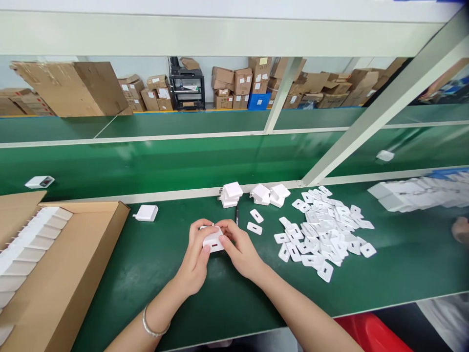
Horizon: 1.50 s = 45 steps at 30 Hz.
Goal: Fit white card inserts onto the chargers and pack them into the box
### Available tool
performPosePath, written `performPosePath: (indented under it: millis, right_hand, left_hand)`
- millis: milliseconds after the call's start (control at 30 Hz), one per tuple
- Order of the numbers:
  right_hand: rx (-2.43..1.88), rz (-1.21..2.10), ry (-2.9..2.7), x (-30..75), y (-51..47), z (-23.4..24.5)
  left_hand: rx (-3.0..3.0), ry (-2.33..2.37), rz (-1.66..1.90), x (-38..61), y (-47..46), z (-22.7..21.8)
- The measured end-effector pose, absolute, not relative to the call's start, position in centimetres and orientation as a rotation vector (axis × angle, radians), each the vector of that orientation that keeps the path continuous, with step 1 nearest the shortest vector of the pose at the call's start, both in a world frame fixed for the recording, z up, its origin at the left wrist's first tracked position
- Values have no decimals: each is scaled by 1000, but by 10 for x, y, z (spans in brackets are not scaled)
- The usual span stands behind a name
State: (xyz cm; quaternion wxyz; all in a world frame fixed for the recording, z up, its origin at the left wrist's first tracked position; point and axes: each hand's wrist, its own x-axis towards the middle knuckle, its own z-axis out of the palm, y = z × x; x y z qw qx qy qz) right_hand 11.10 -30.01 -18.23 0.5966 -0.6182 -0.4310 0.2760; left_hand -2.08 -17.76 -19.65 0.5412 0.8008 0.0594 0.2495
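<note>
A white charger (213,239) with a slot in its near face is held between both my hands, just above the green table. My left hand (194,259) grips its left side, thumb at the front and fingers over the top. On the other side, the thumb and fingers of my right hand (240,247) close around it. Beyond my right hand lie two loose white face plates (254,228) and a dark pen (237,215). Several white chargers (231,191) are grouped behind them. To the right spreads a heap of slotted white plates (326,234).
A cardboard box (88,264) with rows of white chargers stands at the left. One charger (146,212) lies beside it. A moving belt or green channel (183,166) runs behind the table rail, carrying single chargers. Stacked white pieces (414,193) and another person's hand (460,230) are at the right.
</note>
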Motion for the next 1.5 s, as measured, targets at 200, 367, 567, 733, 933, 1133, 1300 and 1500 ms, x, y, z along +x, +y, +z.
performPosePath:
  millis: [200, 367, 567, 733, 933, 1133, 1300, 1500]
  right_hand:
    - [-1505, 552, -990, 113, -299, -192]
    - [-1473, 572, -1042, 112, -298, -192]
    - [-1506, 579, -1009, 112, -298, -192]
    - [-1502, 572, -1083, 112, -298, -190]
    - [-1446, 569, -1040, 112, -299, -192]
    - [-1397, 814, -910, 111, -295, -193]
    - [-1339, 706, -963, 106, -294, -193]
    - [-1334, 605, -1049, 104, -296, -192]
  left_hand:
    - [1954, 160, 529, -16, -173, -193]
    - [1944, 207, 571, -15, -171, -194]
    - [1903, 235, 580, -15, -172, -196]
    - [1886, 257, 585, -15, -173, -197]
    - [1874, 281, 598, -15, -174, -197]
    - [1931, 200, 637, -14, -170, -199]
    - [2019, 66, 758, -16, -162, -200]
    - [2058, -23, 823, -19, -160, -200]
